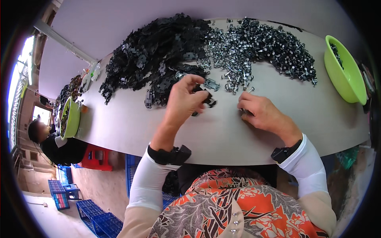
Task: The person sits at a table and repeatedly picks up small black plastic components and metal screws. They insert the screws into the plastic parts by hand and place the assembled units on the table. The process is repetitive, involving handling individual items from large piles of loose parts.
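A long pale worktable fills the view, with blue crates on the floor below it and another person seated at its far left end. Just beyond the hands, a large heap of black plastic parts lies beside a second heap of small metal pins; both are far too many to count. There are two green bowls: one bowl sits right of the pin heap, another bowl stands far left of the plastic heap.

The left hand is closed on a black plastic piece, fingers pinched around it. The right hand rests curled on the table, fingertips together on what looks like one pin, near the pin heap. Judging by the full heaps, most of the work seems left to do.
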`<state>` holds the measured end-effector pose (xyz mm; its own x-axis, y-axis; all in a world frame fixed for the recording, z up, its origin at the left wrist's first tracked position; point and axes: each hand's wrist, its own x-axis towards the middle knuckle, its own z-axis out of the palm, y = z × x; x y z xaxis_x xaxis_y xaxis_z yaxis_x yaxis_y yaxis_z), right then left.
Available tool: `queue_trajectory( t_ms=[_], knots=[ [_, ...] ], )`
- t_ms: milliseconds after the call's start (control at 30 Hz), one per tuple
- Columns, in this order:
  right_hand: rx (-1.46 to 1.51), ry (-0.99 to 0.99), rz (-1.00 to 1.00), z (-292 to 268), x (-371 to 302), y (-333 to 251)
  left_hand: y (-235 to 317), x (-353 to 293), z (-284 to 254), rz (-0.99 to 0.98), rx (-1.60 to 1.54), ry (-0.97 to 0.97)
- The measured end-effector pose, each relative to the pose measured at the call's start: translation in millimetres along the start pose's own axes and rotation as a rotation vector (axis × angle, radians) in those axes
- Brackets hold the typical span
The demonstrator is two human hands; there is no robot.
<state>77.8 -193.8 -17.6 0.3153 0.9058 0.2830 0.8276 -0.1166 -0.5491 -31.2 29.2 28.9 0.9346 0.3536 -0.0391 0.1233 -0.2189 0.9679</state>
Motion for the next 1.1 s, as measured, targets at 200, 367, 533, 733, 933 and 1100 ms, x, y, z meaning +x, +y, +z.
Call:
queue_trajectory(
  t_ms=[200, 367, 533, 733, 933, 1100],
  knots=[
    [0.223, 0.354, 0.101, -15, 3, -8, -20, 20, 35, -0.243, -0.6, -0.267],
    [0.188, 0.425, -0.023, -14, 5, -9, -28, 28, 55, -0.309, -0.795, -0.47],
    [0.115, 0.363, -0.076, -9, 5, -10, -33, 19, 62, -0.365, -0.716, -0.504],
    [0.058, 0.344, -0.161, -7, 6, -12, -43, 17, 60, -0.411, -0.85, -0.498],
    [0.042, 0.347, -0.196, -2, 3, -14, -27, 3, 68, -0.403, -0.852, -0.403],
    [0.327, 0.272, -0.03, -9, -1, -21, -25, 5, 64, -0.359, -0.711, -0.514]
  ],
)
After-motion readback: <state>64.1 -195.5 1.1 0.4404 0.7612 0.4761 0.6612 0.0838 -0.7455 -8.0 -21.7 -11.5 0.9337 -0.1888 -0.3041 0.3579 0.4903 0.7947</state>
